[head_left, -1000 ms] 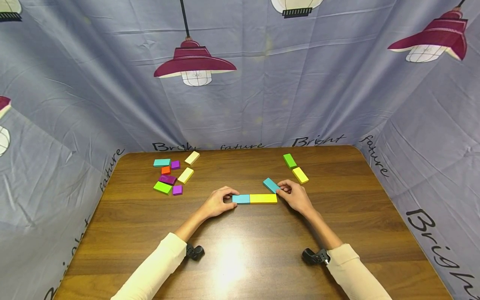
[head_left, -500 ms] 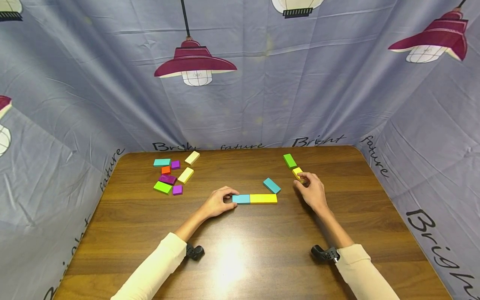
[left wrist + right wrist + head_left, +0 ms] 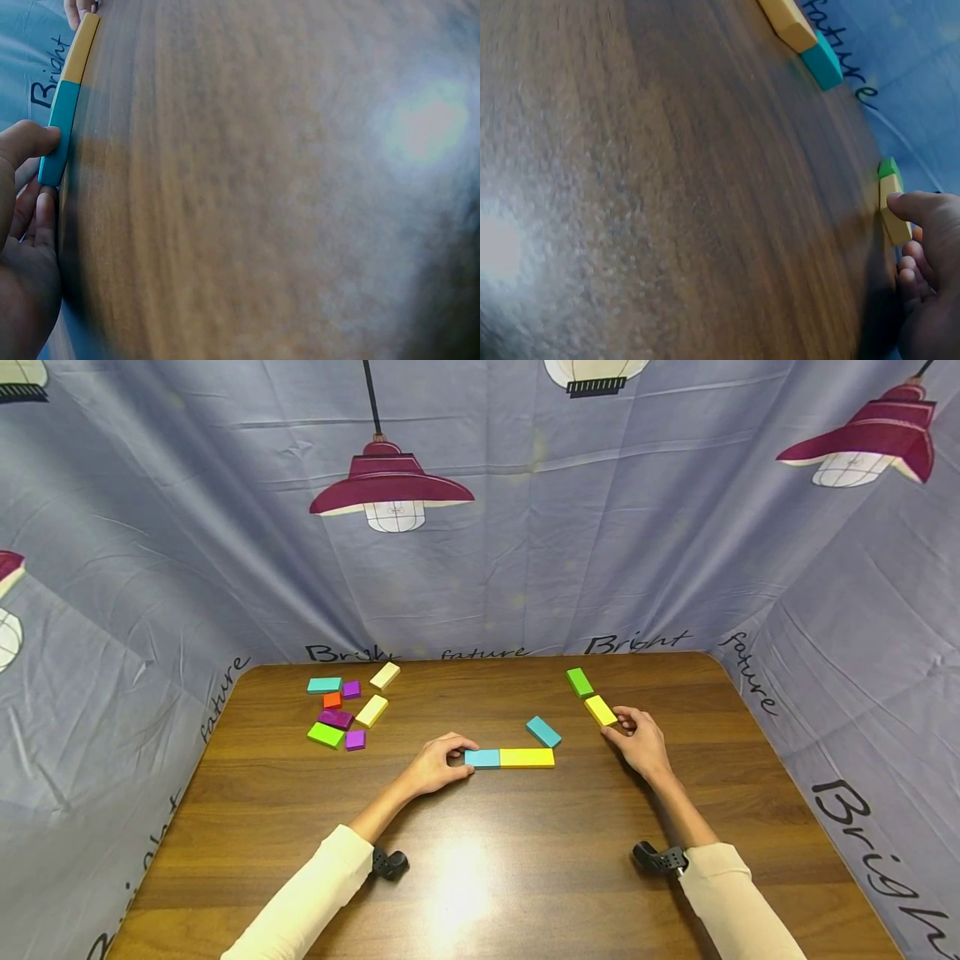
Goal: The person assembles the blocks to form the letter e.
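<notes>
My left hand point(image 3: 435, 764) pinches the left end of a blue block point(image 3: 483, 759), thumb on the near side and fingers at the far side. That block lies end to end with a long yellow block point(image 3: 527, 758). Farther right, my right hand point(image 3: 641, 743) holds the near end of a shorter yellow block point(image 3: 600, 710) between thumb and fingers; in the right wrist view the thumb lies against this yellow block point(image 3: 894, 211). A green block point(image 3: 580, 682) sits at its far end. Between the row and my right hand, another blue block point(image 3: 543, 732) lies slanted, untouched.
On the table's point(image 3: 480, 860) far left lie several loose blocks: teal point(image 3: 325, 685), red point(image 3: 332, 701), purple point(image 3: 356, 740), dark purple point(image 3: 335, 719), light green point(image 3: 326, 735) and cream point(image 3: 371, 711). A printed curtain point(image 3: 487, 568) encloses the far edge and sides.
My right hand has let go of the slanted blue block and moved right to the shorter yellow block, first reaching over it, then drawing back to its near end. My left hand has stayed put.
</notes>
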Available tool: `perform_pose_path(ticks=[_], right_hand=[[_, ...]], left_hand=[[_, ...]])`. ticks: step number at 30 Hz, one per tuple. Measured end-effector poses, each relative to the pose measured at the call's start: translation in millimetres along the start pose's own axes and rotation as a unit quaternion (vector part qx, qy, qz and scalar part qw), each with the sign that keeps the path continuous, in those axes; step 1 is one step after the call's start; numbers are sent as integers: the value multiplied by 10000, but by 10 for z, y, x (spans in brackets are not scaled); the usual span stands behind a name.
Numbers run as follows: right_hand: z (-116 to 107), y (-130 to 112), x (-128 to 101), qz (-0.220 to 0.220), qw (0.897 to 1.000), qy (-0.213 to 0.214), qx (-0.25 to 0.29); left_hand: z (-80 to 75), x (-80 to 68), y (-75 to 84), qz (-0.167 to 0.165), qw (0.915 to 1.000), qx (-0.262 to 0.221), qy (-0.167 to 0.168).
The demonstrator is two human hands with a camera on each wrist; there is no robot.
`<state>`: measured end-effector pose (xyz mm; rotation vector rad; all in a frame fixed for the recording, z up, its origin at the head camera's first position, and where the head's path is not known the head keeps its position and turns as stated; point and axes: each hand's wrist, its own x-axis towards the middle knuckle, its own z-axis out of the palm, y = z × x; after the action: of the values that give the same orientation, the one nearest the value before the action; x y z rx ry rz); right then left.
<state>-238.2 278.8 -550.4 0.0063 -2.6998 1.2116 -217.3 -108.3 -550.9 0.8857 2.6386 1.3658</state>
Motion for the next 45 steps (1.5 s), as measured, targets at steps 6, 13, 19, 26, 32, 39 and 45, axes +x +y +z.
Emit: perform_pose_path(ticks=[6, 13, 19, 26, 32, 39, 45], right_hand=[[-2, 1, 19, 92, 9999, 47, -106], [-2, -8, 9, 103, 9997, 87, -201], [12, 10, 7, 35, 9996, 196, -216], [30, 11, -11, 4, 9993, 284, -223], [34, -10, -23, 56, 9992, 291, -253], [63, -76, -36, -51, 9990, 400, -218], [125, -199, -21, -177, 9995, 238, -122]], left_hand=[[4, 4, 2, -36, 10000, -8, -40], [8, 7, 1, 94, 9999, 66, 18], [14, 8, -7, 107, 9999, 44, -15], [12, 9, -2, -51, 10000, -28, -78], [9, 7, 4, -102, 9999, -7, -84], [3, 6, 14, -62, 9999, 108, -65], [-1, 4, 17, -90, 9999, 129, -58]])
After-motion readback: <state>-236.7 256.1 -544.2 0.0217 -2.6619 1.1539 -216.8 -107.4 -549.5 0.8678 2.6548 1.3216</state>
